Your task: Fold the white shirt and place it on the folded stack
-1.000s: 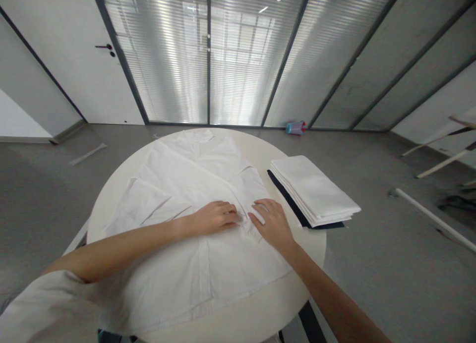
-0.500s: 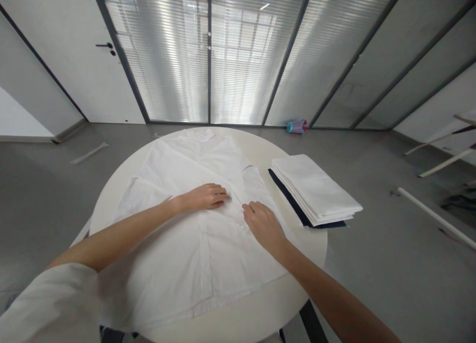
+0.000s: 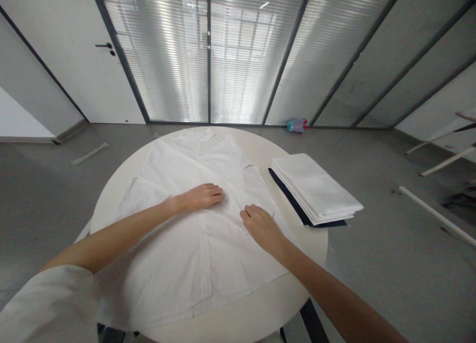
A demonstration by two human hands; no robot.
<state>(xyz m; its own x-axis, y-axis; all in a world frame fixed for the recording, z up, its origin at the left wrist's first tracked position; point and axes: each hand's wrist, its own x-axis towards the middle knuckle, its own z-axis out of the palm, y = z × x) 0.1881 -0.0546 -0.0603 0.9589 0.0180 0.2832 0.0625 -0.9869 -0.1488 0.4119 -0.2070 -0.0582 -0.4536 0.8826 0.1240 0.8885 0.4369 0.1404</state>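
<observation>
Across a round white table [image 3: 293, 278], a white button-front shirt [image 3: 186, 268] lies spread with its side seemingly folded inward; the left hand [image 3: 201, 197] and right hand [image 3: 262, 229] both press flat on it, open, gripping nothing.

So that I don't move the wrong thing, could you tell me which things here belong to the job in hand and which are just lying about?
Belonging to the job:
- the white shirt, under the left hand and right hand
- the round table beneath it
- probably the folded white stack on dark cloth

Lying about:
- the small bottle on the floor
- the white pole on the floor
</observation>
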